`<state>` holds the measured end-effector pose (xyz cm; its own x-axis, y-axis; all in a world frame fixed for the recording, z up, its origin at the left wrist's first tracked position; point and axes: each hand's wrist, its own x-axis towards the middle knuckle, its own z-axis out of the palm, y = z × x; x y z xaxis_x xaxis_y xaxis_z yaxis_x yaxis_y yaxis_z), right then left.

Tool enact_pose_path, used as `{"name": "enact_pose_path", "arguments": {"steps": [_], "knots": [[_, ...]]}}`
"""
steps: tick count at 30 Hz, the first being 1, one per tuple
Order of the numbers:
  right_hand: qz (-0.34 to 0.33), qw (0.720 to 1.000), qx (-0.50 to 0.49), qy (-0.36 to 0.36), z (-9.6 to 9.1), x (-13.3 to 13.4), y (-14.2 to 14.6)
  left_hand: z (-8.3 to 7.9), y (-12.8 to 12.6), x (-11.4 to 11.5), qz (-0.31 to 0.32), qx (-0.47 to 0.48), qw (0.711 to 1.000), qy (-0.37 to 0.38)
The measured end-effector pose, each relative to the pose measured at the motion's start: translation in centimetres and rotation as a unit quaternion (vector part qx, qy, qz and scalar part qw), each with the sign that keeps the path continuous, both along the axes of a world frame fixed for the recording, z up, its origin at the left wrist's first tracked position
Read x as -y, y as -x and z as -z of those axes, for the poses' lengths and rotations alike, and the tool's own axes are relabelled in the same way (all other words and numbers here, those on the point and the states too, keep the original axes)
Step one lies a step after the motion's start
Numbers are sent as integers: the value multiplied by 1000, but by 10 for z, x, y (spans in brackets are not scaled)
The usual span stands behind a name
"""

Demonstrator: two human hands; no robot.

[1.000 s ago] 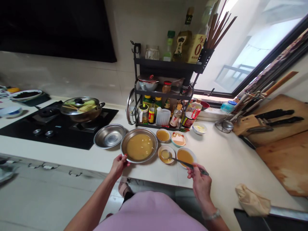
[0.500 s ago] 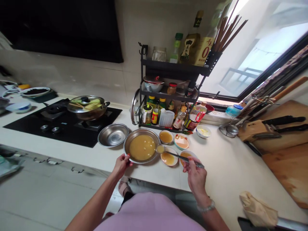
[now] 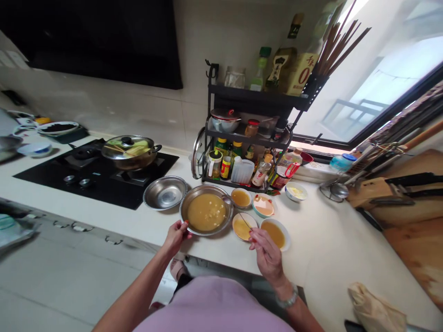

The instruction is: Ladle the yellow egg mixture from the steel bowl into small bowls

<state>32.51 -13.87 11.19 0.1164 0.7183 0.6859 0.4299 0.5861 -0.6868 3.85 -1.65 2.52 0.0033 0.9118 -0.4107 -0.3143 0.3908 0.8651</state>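
Note:
My left hand (image 3: pixel 176 233) grips the near rim of a large steel bowl (image 3: pixel 206 215) full of yellow-brown liquid with pale bits. My right hand (image 3: pixel 265 251) is closed on the handle of a metal spoon (image 3: pixel 230 205). The handle slants up to the left across a small bowl (image 3: pixel 244 225) of the same liquid, and the spoon's end lies over the big bowl's right rim. Another filled small bowl (image 3: pixel 276 232) sits just right of my right hand. Further back stand a third small filled bowl (image 3: pixel 241 198) and a bowl (image 3: pixel 263 205) with orange contents.
An empty steel bowl (image 3: pixel 165 192) sits left of the big one. A lidded pan (image 3: pixel 130 151) stands on the black hob (image 3: pixel 93 177). A spice rack (image 3: pixel 247 133) with bottles is behind the bowls. A knife block (image 3: pixel 384 191) and wooden board (image 3: pixel 420 230) lie right; a cloth (image 3: pixel 377 311) lies near the edge.
My right hand has moved left and closer to the big bowl, swinging the spoon from the small bowl to the big bowl's rim. My left hand has stayed on the rim.

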Motion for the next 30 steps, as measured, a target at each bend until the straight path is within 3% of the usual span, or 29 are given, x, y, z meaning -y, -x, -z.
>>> {"name": "enact_pose_path", "arguments": {"steps": [7, 11, 15, 18, 20, 30], "knots": [[107, 986, -59, 112, 17, 36, -36, -1, 0, 0, 2, -2, 1000, -2], [132, 971, -92, 179, 27, 49, -37, 0, 1, -1, 2, -11, 1000, 5], [184, 931, -221, 224, 26, 49, -30, -1, 1, 0, -5, -9, 1000, 8], [217, 894, -317, 232, 23, 43, -31, -2, 0, 0, -10, -8, 1000, 6], [223, 883, -345, 226, 21, 40, -34, -3, -1, 0, -14, -7, 1000, 1], [225, 892, -333, 208, 6, 39, -41, -10, -2, 1, -5, -9, 1000, 9]]}}
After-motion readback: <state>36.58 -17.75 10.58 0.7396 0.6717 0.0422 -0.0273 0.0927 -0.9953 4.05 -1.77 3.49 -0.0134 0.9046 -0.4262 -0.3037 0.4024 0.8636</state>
